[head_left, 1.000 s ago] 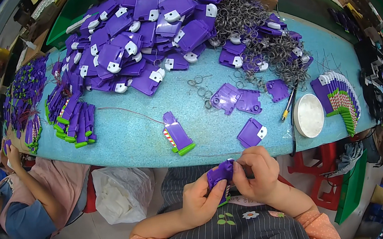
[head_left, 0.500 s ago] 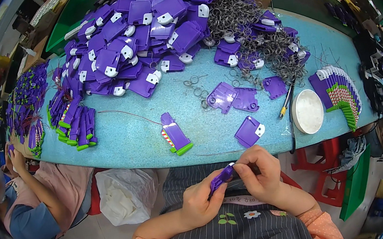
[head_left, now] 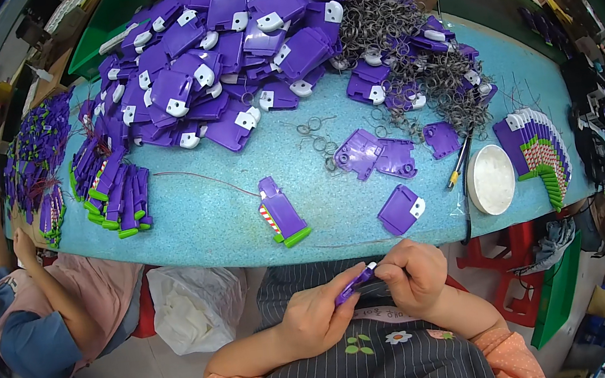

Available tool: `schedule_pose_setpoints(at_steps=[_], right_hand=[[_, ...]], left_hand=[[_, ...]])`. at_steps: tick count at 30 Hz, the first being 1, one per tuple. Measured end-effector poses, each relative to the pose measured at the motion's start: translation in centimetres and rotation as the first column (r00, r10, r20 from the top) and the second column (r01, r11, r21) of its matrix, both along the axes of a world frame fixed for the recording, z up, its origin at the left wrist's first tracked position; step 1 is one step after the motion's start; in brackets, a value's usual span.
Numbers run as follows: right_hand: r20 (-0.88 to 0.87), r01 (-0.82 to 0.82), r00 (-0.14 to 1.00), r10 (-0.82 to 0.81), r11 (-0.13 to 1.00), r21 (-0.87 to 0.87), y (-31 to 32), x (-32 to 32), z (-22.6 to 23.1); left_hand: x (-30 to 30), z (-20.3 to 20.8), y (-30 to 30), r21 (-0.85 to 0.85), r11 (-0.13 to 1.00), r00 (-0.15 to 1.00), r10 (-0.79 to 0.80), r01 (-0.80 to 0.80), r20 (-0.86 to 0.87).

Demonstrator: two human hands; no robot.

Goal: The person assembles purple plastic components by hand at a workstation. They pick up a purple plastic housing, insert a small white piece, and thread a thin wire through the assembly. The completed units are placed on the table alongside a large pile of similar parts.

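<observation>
Over my lap, just off the table edge, my left hand (head_left: 313, 316) grips a purple plastic housing piece (head_left: 354, 281) with a white corner. My right hand (head_left: 415, 277) is beside the white end, its thumb and fingers pinched together. Anything in that pinch is hidden or too small to make out. On the table ahead lie a purple housing with a white corner (head_left: 400, 210) and a purple-and-green part (head_left: 283, 213) with a striped edge and a thin wire. Several loose purple shells (head_left: 368, 153) lie farther back.
A big heap of purple housings (head_left: 225, 61) and a pile of metal spring rings (head_left: 379, 14) cover the back. At right are a white bowl (head_left: 491, 179), a yellow-handled knife (head_left: 458, 167) and fanned assembled parts (head_left: 538, 146). A co-worker (head_left: 60, 320) sits at left.
My hands stay close together, and the purple housing is tilted slightly flatter. The whole view has shifted a little. At left, the co-worker's arm has stretched toward the piled parts.
</observation>
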State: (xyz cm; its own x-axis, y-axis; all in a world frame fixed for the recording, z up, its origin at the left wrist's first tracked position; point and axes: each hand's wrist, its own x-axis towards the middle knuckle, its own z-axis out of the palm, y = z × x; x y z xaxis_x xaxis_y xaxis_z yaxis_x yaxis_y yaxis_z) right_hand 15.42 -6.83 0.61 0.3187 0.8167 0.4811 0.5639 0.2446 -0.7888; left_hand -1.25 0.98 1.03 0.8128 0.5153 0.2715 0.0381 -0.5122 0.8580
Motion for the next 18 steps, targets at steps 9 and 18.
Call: schedule_pose_setpoints(at_steps=[9, 18], right_hand=[[0.040, -0.077, 0.996, 0.080, 0.995, -0.068, -0.5, 0.1, 1.3], [0.199, 0.023, 0.980, -0.016, 0.999, -0.030, -0.8, 0.2, 1.0]], left_hand=[[-0.3, 0.4, -0.3, -0.285, 0.958, 0.994, -0.008, -0.024, -0.111], [-0.2, 0.6, -1.4, -0.866, 0.498, 0.999, 0.001, 0.045, 0.053]])
